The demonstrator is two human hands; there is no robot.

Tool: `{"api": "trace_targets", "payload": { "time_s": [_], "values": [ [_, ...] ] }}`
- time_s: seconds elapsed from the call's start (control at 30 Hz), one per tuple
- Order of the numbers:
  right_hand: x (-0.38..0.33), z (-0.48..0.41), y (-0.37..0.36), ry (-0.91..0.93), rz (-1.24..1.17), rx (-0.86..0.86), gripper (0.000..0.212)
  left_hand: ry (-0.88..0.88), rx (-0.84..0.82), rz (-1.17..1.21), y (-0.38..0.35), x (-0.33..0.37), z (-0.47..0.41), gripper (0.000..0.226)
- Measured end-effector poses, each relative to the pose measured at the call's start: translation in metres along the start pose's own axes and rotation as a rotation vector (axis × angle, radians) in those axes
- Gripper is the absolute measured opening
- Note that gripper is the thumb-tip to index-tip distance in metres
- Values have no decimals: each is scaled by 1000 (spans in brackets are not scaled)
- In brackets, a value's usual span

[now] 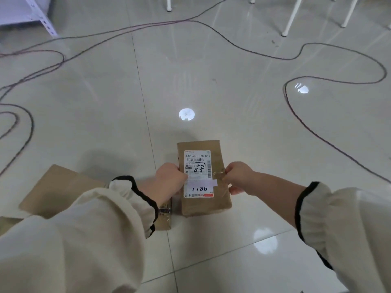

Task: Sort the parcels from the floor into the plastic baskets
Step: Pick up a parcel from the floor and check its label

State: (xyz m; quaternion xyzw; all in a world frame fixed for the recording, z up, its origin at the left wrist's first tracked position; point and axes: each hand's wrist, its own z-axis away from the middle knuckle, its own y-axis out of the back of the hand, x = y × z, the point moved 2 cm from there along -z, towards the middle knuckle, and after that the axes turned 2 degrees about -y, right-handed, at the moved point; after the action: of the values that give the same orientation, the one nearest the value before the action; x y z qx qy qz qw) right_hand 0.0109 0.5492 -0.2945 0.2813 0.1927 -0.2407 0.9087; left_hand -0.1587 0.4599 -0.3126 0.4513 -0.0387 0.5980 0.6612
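A brown cardboard parcel (218, 203) with a white shipping label marked "1100" is held above the tiled floor, label up. My left hand (170, 178) grips its left edge, thumb over the label. My right hand (239, 176) grips its right edge by the clear tape. A second, larger brown parcel (61, 187) lies on the floor to the left, partly hidden by my left sleeve. No plastic basket is in view.
Dark cables (296, 115) loop across the glossy tiles on the left, back and right. White furniture legs (293, 16) stand at the back right. A metal shelf post (42, 17) rises at the back left.
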Motion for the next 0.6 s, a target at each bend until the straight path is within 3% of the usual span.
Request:
{"api": "trace_targets", "payload": {
  "time_s": [0.17, 0.3, 0.5, 0.6],
  "values": [
    [-3, 6, 11, -4, -263, -67, 22, -28, 109, 180, -2, 3, -5, 21],
    [-2, 44, 25, 22, -373, -203, 34, 68, 205, 441, -3, 16, 28, 27],
    [-21, 125, 53, 198, -510, -75, 37, 62, 217, 757, 22, 54, 89, 24],
    [-40, 190, 65, 317, -536, -38, 43, -10, 192, 780, 67, 89, 134, 36]
  ]
}}
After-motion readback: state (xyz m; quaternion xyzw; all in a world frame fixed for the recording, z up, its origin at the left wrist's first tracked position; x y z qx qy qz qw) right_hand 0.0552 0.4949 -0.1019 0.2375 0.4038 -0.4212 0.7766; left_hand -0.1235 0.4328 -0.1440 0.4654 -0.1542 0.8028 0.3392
